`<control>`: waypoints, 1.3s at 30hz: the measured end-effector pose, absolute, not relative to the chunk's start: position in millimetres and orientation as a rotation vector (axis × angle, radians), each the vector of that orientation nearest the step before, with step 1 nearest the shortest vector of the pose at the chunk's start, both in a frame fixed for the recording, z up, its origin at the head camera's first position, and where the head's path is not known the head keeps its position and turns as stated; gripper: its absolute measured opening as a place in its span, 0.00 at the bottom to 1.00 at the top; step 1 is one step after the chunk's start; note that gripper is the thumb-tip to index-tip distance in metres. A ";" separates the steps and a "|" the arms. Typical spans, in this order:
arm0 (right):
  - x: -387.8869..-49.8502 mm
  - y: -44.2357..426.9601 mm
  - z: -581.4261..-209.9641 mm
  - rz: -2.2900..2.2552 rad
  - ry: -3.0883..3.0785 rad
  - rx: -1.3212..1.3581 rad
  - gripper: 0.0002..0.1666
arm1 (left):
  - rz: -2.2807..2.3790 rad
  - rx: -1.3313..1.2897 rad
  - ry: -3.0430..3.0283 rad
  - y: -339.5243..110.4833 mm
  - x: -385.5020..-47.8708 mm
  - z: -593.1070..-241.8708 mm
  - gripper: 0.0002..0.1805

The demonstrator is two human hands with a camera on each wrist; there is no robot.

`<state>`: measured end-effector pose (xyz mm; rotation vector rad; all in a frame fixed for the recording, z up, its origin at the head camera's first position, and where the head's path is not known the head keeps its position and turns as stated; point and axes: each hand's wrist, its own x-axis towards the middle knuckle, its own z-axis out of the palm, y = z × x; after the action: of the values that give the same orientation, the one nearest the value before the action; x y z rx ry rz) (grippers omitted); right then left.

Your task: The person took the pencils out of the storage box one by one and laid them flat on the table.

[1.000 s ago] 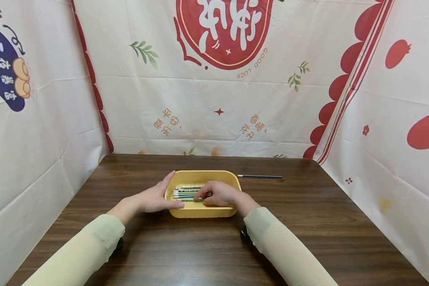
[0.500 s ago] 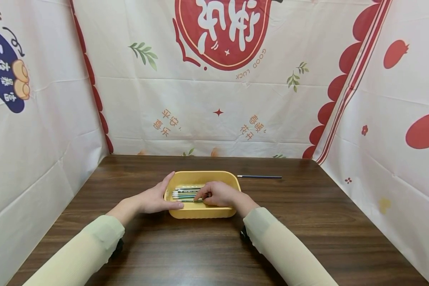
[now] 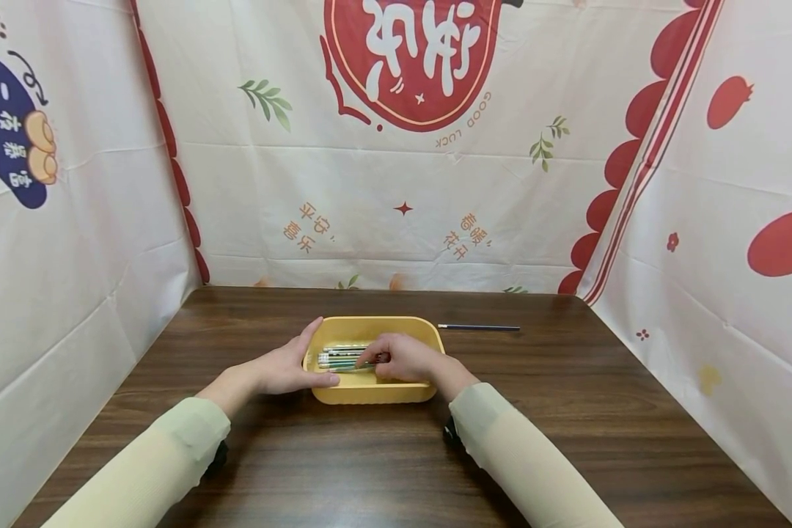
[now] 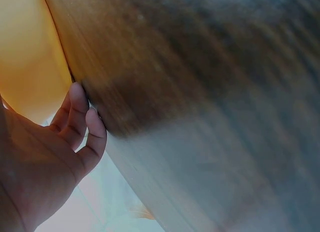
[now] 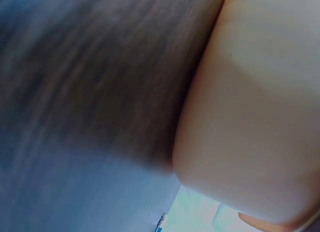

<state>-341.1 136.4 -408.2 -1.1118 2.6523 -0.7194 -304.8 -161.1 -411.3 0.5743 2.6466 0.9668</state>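
Note:
A yellow plastic bin (image 3: 374, 394) stands on the table. At its left end my left hand (image 3: 284, 367) holds it, thumb over the near rim and index finger along the far left corner. In the left wrist view, bent fingers (image 4: 77, 111) rest against the bin's outer wall (image 4: 30, 46). Several pencils (image 3: 336, 358) lie side by side in the bin, their white ends to the left. My right hand (image 3: 405, 359) reaches inside over their right ends. Its curled fingers and thumb are at the nearest pencil, which looks pinched; the hand partly hides it.
A dark blue pencil (image 3: 479, 328) lies on the wooden table (image 3: 343, 462), right of the bin near the back. Printed white cloth (image 3: 369, 176) hangs behind the table and along both sides. The bin's wall (image 5: 250, 122) fills much of the right wrist view.
My right fingers have shifted slightly among the pencils, and the nearest pencil now looks blurred beside them. The left hand and the bin stay in place.

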 end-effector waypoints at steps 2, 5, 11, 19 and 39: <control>-341.4 135.8 -408.1 -0.747 2.645 -1.098 0.22 | 0.967 0.574 2.647 -161.5 -304.8 -411.2 0.74; -342.4 134.9 -408.1 -0.804 2.639 -1.055 0.19 | 0.964 0.578 2.648 -161.8 -304.9 -410.6 0.74; -343.4 133.2 -407.7 -0.886 2.630 -1.043 0.15 | 0.945 0.584 2.665 -163.0 -305.4 -411.0 0.74; -342.8 131.3 -404.5 -0.947 2.603 -1.032 0.15 | 0.944 0.587 2.670 -165.4 -304.9 -408.5 0.75; -341.5 149.2 -375.3 -0.995 2.740 -0.992 0.15 | 0.948 0.573 2.644 -164.4 -305.9 -411.3 0.75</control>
<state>-341.5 149.2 -375.3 -0.9920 2.7396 -0.9954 -305.9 -164.4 -411.3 0.5730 2.6442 0.9483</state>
